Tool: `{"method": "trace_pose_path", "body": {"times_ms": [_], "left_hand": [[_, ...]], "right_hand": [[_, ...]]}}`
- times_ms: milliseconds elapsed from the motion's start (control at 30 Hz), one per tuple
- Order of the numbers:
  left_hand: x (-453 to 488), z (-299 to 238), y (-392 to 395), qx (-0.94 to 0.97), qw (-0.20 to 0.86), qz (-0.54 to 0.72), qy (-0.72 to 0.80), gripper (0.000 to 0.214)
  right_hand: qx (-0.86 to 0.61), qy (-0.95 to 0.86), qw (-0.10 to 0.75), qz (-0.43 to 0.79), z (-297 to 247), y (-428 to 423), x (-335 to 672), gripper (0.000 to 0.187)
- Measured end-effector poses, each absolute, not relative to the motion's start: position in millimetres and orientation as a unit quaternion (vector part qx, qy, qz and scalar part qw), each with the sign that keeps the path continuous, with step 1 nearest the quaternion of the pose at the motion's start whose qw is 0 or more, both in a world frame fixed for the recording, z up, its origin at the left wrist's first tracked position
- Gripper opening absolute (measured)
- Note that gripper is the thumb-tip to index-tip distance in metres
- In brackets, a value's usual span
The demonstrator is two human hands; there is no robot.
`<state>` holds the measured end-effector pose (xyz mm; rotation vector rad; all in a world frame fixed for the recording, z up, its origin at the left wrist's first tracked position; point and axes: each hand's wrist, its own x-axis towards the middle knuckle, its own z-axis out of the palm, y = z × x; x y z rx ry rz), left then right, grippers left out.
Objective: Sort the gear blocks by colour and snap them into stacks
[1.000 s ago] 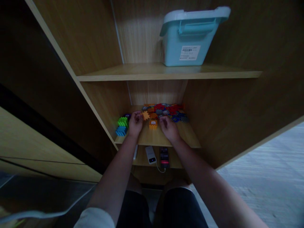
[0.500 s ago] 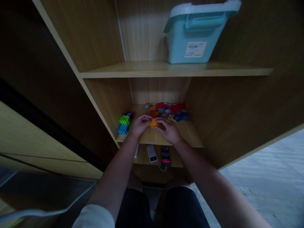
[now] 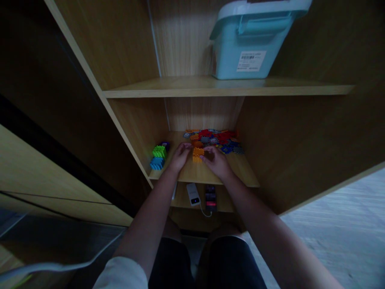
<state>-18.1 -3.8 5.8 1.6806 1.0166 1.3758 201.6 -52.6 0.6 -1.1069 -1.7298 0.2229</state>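
Observation:
An orange block of interlocking toothed pieces (image 3: 197, 155) is between my hands over the middle shelf, its toothed sides facing me. My right hand (image 3: 218, 162) grips it at the right edge, thumb low and fingers above. My left hand (image 3: 180, 156) is close by its upper left corner, with the fingers stretched forward and a small gap to the block's side. Behind the hands lies a pile of red, blue, grey and orange toothed pieces (image 3: 222, 138). On the shelf's left side sit a green block (image 3: 159, 151) and a blue block (image 3: 157, 163).
A dark purple object (image 3: 165, 145) is behind the green block. Above, a light blue lidded bin (image 3: 245, 48) stands on the upper shelf (image 3: 180, 94). Below are a white power bank (image 3: 193, 194) and a phone (image 3: 211, 198) joined by a cable. The cabinet's side walls flank my arms.
The orange block has turned, so its stacked toothed sides now show. My left hand has come slightly away from it, while my right hand keeps its hold. The view has shifted a little.

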Motion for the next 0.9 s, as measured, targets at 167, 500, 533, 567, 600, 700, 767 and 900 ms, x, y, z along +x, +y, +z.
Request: {"method": "trace_pose_path", "body": {"times_ms": [167,500,533,567,600,700,767,900], "left_hand": [[-17,-3,3,0.657,0.406,0.52,0.366,0.023],[-18,0,-3,0.699,0.389,0.518,0.304,0.032],[-18,0,-3,0.701,0.385,0.517,0.306,0.031],[-17,1,-4,0.702,0.379,0.517,0.31,0.029],[-16,1,-5,0.704,0.37,0.519,0.314,0.026],[-16,4,-7,0.71,0.325,0.533,0.327,0.019],[-16,8,-10,0.723,0.274,0.539,0.335,0.014],[-14,17,-18,0.755,0.165,0.529,0.35,0.006]], "right_hand": [[-0.453,-0.718,0.518,0.102,-2,-50,202,0.035],[-0.43,-0.721,0.532,0.107,2,-58,201,0.029],[-0.426,-0.724,0.532,0.11,2,-58,201,0.028],[-0.424,-0.726,0.53,0.113,2,-58,201,0.027],[-0.422,-0.728,0.529,0.113,2,-58,202,0.026],[-0.423,-0.735,0.522,0.093,3,-58,203,0.022],[-0.423,-0.741,0.517,0.073,5,-58,203,0.021],[-0.431,-0.742,0.511,0.056,7,-58,202,0.025]]}}
